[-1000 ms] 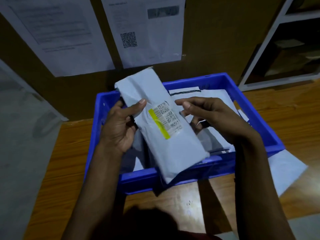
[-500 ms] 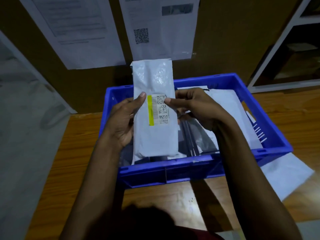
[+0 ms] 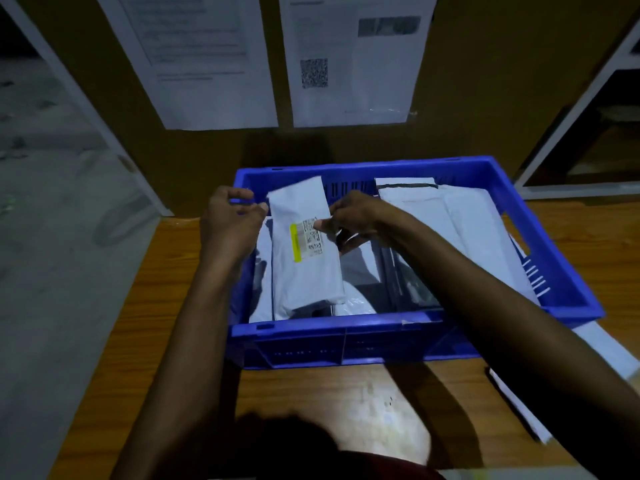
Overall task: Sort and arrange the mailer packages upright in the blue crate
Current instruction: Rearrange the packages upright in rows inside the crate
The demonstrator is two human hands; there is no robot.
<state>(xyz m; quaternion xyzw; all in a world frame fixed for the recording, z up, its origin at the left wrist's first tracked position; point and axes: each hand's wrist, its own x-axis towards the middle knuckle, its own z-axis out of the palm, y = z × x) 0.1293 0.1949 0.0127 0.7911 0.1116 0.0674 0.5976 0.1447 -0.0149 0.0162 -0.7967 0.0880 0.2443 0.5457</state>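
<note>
Your right hand (image 3: 351, 218) pinches the white mailer (image 3: 306, 271) at its right edge: the thumb lies on the front, over the label (image 3: 308, 239) (the one with the yellow stripe), and the fingers (image 3: 337, 211) curl round behind. Your left hand (image 3: 230, 225) sits at the mailer's upper left corner with its fingers (image 3: 242, 195) curled and the thumb tip just at the edge. Whether it actually grips the mailer, I cannot tell.

The mailer is in the left part of the blue crate (image 3: 346, 329), lower end down near the front wall and top towards the far wall. How steeply it stands is hard to judge from this angle. The other mailers (image 3: 467, 230) lie tilted in the crate's right part. The crate sits on the wooden counter (image 3: 346, 403), and a white package (image 3: 606, 344) pokes out beside its right front corner.
</note>
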